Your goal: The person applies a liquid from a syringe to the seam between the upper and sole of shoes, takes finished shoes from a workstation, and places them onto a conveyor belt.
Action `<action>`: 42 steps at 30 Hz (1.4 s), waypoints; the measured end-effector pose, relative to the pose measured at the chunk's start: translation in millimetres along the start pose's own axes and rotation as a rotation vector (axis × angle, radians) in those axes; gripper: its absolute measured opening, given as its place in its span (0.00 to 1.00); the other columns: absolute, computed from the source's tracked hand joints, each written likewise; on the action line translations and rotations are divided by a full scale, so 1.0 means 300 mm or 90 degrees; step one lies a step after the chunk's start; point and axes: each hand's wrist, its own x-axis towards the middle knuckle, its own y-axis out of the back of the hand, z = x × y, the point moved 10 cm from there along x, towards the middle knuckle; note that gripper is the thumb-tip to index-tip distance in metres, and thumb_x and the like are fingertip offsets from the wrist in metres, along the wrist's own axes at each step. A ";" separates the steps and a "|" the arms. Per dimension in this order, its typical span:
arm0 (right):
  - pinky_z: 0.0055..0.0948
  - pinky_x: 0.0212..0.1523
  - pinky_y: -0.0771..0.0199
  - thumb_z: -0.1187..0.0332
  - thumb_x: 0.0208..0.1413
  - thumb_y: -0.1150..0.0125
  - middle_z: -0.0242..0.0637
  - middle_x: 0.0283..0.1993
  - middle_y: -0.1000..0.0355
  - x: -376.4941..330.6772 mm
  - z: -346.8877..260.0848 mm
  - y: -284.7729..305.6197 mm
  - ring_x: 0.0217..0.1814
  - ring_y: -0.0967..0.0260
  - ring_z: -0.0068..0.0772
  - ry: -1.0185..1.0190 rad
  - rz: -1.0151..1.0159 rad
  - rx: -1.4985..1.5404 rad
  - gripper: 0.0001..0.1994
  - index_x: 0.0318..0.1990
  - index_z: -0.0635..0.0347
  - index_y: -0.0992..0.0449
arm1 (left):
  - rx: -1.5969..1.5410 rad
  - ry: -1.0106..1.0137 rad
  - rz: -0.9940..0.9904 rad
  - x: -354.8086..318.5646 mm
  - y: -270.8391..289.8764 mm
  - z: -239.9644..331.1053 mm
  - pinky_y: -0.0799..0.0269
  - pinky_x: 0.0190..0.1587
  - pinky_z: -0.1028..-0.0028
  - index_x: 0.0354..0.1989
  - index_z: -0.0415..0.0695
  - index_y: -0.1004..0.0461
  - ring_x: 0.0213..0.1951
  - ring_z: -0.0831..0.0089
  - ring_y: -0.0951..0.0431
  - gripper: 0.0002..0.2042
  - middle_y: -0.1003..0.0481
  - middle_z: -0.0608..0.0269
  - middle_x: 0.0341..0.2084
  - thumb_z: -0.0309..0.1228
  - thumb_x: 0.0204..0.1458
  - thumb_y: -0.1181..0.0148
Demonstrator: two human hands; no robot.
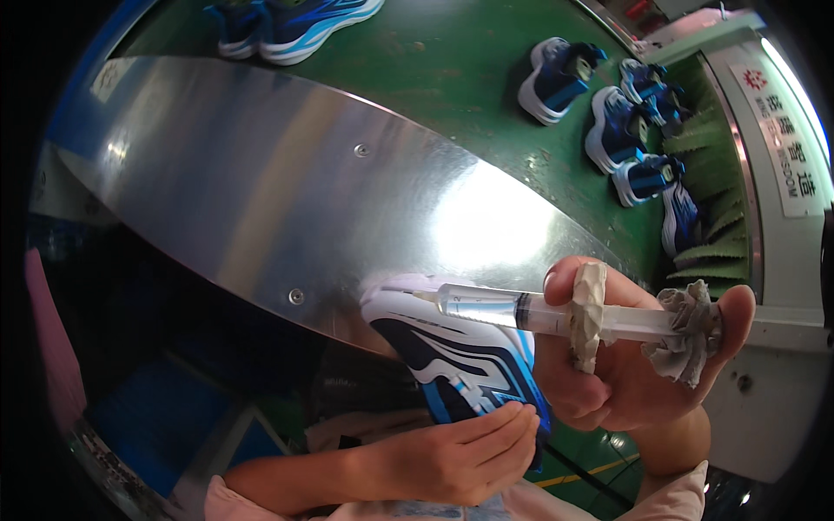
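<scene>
My left hand (469,456), at the bottom centre, is closed on the near end of a sports shoe (460,358) in white, black and blue. The shoe's patterned white-and-black sole faces up, with its far end at the edge of the steel plate (287,187). My right hand (643,391) grips a clear syringe (482,304), lying nearly level. Lumpy wrapping covers the syringe's finger flange and plunger end; my thumb presses at the plunger end. Its tip points left, over the far end of the sole; whether it touches cannot be told.
Beyond the plate runs a green conveyor belt (452,69). A pair of blue shoes (304,30) stands on it at the far left, and several more at the right, beside a green strip curtain (717,165). A pale machine housing (782,165) rises at the right.
</scene>
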 end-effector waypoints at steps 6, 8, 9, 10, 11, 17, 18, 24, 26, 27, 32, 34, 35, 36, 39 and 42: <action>0.22 0.25 0.35 0.23 0.40 0.54 0.47 0.32 0.35 0.044 0.028 0.018 0.28 0.37 0.29 -0.026 0.052 0.016 0.52 0.58 0.66 0.48 | 0.051 -0.005 -0.014 0.003 0.022 -0.015 0.32 0.53 0.73 0.36 0.42 0.25 0.45 0.72 0.25 0.09 0.25 0.65 0.38 0.30 0.48 0.45; 0.22 0.25 0.34 0.24 0.41 0.54 0.48 0.31 0.35 0.057 0.037 0.022 0.28 0.37 0.29 -0.029 0.090 0.025 0.52 0.58 0.67 0.48 | 0.063 -0.012 -0.018 0.005 0.031 -0.015 0.32 0.54 0.72 0.36 0.40 0.25 0.45 0.71 0.25 0.09 0.25 0.63 0.38 0.30 0.49 0.46; 0.22 0.24 0.34 0.24 0.41 0.55 0.47 0.31 0.35 0.063 0.041 0.027 0.27 0.37 0.28 -0.038 0.105 0.014 0.52 0.57 0.67 0.48 | 0.055 -0.010 -0.016 0.003 0.032 -0.018 0.33 0.54 0.72 0.36 0.40 0.25 0.45 0.71 0.25 0.09 0.25 0.63 0.38 0.30 0.49 0.46; 0.22 0.24 0.34 0.24 0.41 0.55 0.47 0.31 0.35 0.067 0.044 0.032 0.27 0.37 0.28 -0.047 0.120 0.002 0.52 0.57 0.67 0.48 | 0.046 -0.008 -0.015 0.001 0.032 -0.021 0.33 0.55 0.72 0.36 0.40 0.25 0.45 0.70 0.25 0.09 0.25 0.62 0.38 0.30 0.49 0.46; 0.22 0.24 0.34 0.24 0.41 0.55 0.47 0.30 0.35 0.073 0.043 0.038 0.26 0.37 0.28 -0.063 0.126 -0.034 0.52 0.57 0.67 0.48 | 0.038 -0.006 -0.013 -0.001 0.031 -0.023 0.33 0.55 0.71 0.36 0.40 0.25 0.45 0.70 0.25 0.09 0.25 0.62 0.38 0.30 0.49 0.47; 0.19 0.19 0.37 0.23 0.39 0.53 0.42 0.26 0.35 0.096 0.026 0.020 0.22 0.39 0.25 -0.137 0.177 -0.208 0.54 0.55 0.71 0.47 | 0.019 -0.009 -0.027 -0.005 0.030 -0.029 0.34 0.56 0.70 0.35 0.39 0.26 0.46 0.67 0.25 0.09 0.25 0.60 0.39 0.29 0.48 0.47; 0.19 0.19 0.37 0.22 0.38 0.53 0.42 0.25 0.36 0.094 0.021 0.015 0.21 0.39 0.24 -0.150 0.200 -0.256 0.54 0.54 0.71 0.46 | 0.035 -0.008 -0.005 -0.003 0.051 -0.034 0.34 0.56 0.70 0.34 0.38 0.25 0.46 0.66 0.25 0.10 0.25 0.59 0.38 0.30 0.46 0.46; 0.17 0.15 0.40 0.23 0.36 0.48 0.38 0.22 0.36 -0.027 -0.034 0.057 0.18 0.37 0.23 -0.015 0.305 -0.278 0.52 0.51 0.69 0.43 | 0.067 -0.010 0.037 0.010 0.095 -0.043 0.35 0.55 0.70 0.32 0.35 0.25 0.44 0.65 0.26 0.13 0.25 0.57 0.35 0.30 0.40 0.46; 0.17 0.15 0.40 0.23 0.36 0.48 0.38 0.22 0.35 -0.068 -0.034 0.069 0.18 0.37 0.22 -0.024 0.311 -0.280 0.51 0.51 0.68 0.42 | 0.043 -0.017 0.020 0.022 0.103 -0.048 0.32 0.52 0.69 0.33 0.34 0.25 0.43 0.65 0.26 0.11 0.25 0.56 0.36 0.27 0.42 0.44; 0.17 0.15 0.40 0.23 0.36 0.48 0.38 0.22 0.35 -0.087 -0.035 0.073 0.18 0.38 0.22 -0.028 0.313 -0.282 0.51 0.51 0.67 0.42 | 0.036 -0.011 -0.003 0.022 0.083 -0.045 0.32 0.53 0.70 0.33 0.36 0.25 0.44 0.66 0.26 0.10 0.25 0.57 0.37 0.27 0.44 0.44; 0.16 0.19 0.44 0.25 0.36 0.47 0.39 0.24 0.36 -0.188 -0.013 0.084 0.21 0.41 0.22 0.018 0.290 -0.224 0.51 0.52 0.68 0.42 | -0.002 -0.006 -0.083 0.047 0.037 -0.042 0.32 0.54 0.71 0.34 0.39 0.26 0.46 0.67 0.25 0.07 0.24 0.59 0.38 0.26 0.47 0.46; 0.16 0.25 0.46 0.24 0.35 0.48 0.37 0.27 0.38 -0.220 0.009 0.084 0.25 0.45 0.20 0.068 0.261 -0.130 0.53 0.53 0.70 0.43 | -0.011 0.005 -0.094 0.059 0.030 -0.044 0.31 0.54 0.72 0.34 0.40 0.26 0.46 0.67 0.24 0.06 0.24 0.60 0.38 0.25 0.48 0.46; 0.16 0.26 0.47 0.24 0.35 0.47 0.36 0.28 0.39 -0.240 0.019 0.090 0.26 0.46 0.19 0.077 0.248 -0.106 0.54 0.54 0.70 0.44 | -0.014 0.010 -0.100 0.064 0.027 -0.045 0.31 0.54 0.72 0.34 0.40 0.25 0.46 0.67 0.24 0.06 0.24 0.60 0.37 0.25 0.48 0.46; 0.16 0.27 0.48 0.25 0.35 0.47 0.34 0.28 0.40 -0.255 0.035 0.097 0.27 0.47 0.18 0.082 0.242 -0.086 0.54 0.55 0.70 0.44 | 0.009 -0.006 -0.119 0.064 0.022 -0.037 0.29 0.53 0.71 0.33 0.42 0.24 0.45 0.67 0.23 0.06 0.23 0.61 0.37 0.25 0.48 0.45; 0.16 0.30 0.48 0.26 0.33 0.46 0.31 0.29 0.42 -0.309 0.084 0.123 0.29 0.48 0.17 0.076 0.255 -0.051 0.54 0.56 0.68 0.45 | 0.005 0.040 -0.105 0.041 0.004 -0.032 0.28 0.52 0.70 0.34 0.43 0.23 0.45 0.67 0.23 0.06 0.23 0.60 0.37 0.26 0.49 0.44; 0.15 0.31 0.47 0.27 0.30 0.43 0.30 0.30 0.42 -0.364 0.120 0.136 0.30 0.48 0.17 0.066 0.287 -0.026 0.54 0.57 0.65 0.44 | 0.010 0.042 -0.091 0.032 -0.003 -0.030 0.27 0.50 0.71 0.34 0.43 0.23 0.44 0.68 0.22 0.06 0.22 0.61 0.38 0.25 0.48 0.44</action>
